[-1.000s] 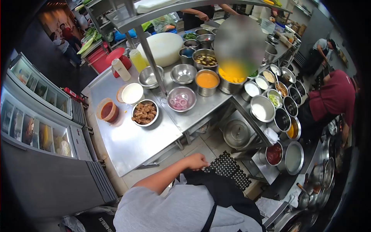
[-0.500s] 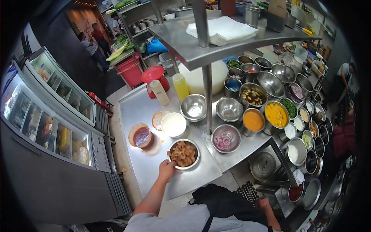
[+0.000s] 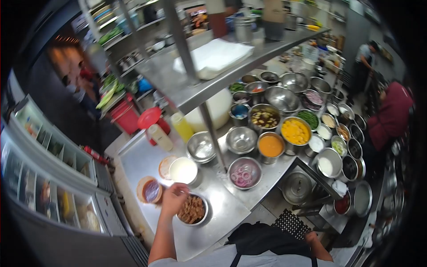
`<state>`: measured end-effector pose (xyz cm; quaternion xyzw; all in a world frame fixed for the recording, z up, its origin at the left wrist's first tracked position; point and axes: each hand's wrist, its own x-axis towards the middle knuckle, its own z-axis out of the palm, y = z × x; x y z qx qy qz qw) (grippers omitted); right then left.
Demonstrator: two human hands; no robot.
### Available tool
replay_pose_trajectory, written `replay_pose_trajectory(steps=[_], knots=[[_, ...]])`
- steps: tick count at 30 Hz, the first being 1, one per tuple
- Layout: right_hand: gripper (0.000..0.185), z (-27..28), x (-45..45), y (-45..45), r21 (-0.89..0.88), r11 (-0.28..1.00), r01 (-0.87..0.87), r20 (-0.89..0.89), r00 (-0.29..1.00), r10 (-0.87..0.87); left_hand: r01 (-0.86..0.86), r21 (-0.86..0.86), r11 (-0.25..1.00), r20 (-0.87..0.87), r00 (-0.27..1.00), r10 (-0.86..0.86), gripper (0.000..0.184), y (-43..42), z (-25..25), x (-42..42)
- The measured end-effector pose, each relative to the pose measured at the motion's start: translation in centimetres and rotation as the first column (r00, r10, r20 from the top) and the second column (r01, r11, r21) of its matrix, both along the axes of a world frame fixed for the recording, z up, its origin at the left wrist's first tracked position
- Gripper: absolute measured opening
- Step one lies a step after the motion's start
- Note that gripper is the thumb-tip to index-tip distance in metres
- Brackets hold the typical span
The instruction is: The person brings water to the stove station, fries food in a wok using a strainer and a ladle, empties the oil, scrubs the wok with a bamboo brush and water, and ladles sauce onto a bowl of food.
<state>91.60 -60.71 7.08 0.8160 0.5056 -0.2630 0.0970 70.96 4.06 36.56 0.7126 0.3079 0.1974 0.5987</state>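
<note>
My left hand (image 3: pixel 174 201) hovers at the left edge of a steel bowl (image 3: pixel 205 215) of brown cooked meat pieces (image 3: pixel 192 209). Its fingers are loosely bent and apart, with nothing visible between them. Just beyond the fingertips stands a container of white contents (image 3: pixel 183 171). To the left is a stained tub of dark red sauce (image 3: pixel 150 190), and behind it lies a sauce-smeared lid or plate (image 3: pixel 167 167). My right hand (image 3: pixel 311 237) hangs low beside the dark apron, fingers curled in, holding nothing visible.
On the steel counter (image 3: pixel 213 240) are sliced onion rings (image 3: pixel 243 174), empty steel bowls (image 3: pixel 241 139), orange sauce (image 3: pixel 271 147) and squeeze bottles (image 3: pixel 160 137). A raised shelf (image 3: pixel 147 73) on a post crosses above. Glass-front fridges (image 3: pixel 53 178) stand left; two people work far right.
My left hand has let go of the meat bowl's rim and moved up toward the white container. The camera view has shifted and tilted; my right hand stays low beside the apron.
</note>
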Motion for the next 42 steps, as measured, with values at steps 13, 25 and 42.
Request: replay_pose_trajectory(steps=[13, 25, 42], knots=[[0.019, -1.0, -21.5, -11.2, -0.183, 0.673, 0.717, 0.002, 0.684, -0.729, 0.878, -0.262, -0.4, 0.286, -0.326, -0.901, 0.037, -34.5, 9.0, 21.7], [0.02, 3.4, -37.1, -20.9, -0.452, -0.73, 0.512, -0.356, -0.854, -0.379, 0.851, -0.504, -0.144, -0.282, -0.32, -0.905, 0.033, -54.9, -4.5, 21.2], [0.024, 18.1, -15.0, -29.7, -0.313, -0.729, 0.609, -0.889, -0.458, 0.0, 0.786, -0.347, -0.513, -0.324, -0.613, -0.721, 0.026, -77.9, -4.9, 35.2]])
